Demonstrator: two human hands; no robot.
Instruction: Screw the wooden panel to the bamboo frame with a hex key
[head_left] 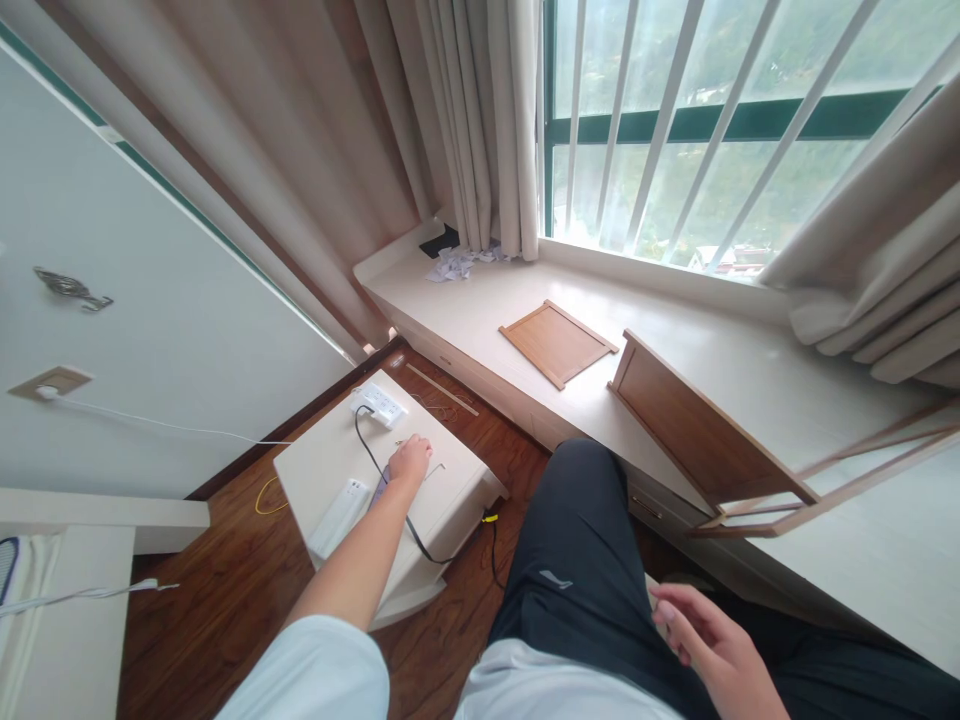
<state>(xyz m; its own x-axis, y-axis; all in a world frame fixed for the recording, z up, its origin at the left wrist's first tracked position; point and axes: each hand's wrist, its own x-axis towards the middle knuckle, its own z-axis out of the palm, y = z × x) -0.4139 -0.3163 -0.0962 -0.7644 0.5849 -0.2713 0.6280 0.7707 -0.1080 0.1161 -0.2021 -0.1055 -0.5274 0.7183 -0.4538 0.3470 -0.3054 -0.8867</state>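
Observation:
My left hand [410, 459] is over the white cabinet top [315, 465], its fingers curled near a few tiny metal pieces. Whatever it may pinch is too small to make out. Just right of it lies a thin L-shaped hex key [436, 468]. A purplish flat object [380, 487] is partly covered by my left wrist. My right hand [705, 630] is beside my thigh, with thumb and fingers closed at a pale thin thing [657, 610] that I cannot identify. Nearby on the window ledge, a brown wooden panel in a partly joined frame [697, 430] stands tilted.
A flat wooden panel [559, 343] lies on the window ledge [480, 320]. A white power strip [380, 404], a black cord [420, 545] and a long white item [340, 515] are on the cabinet. Crumpled white paper [454, 264] sits by the curtain. A pale strip [442, 389] lies on the floor.

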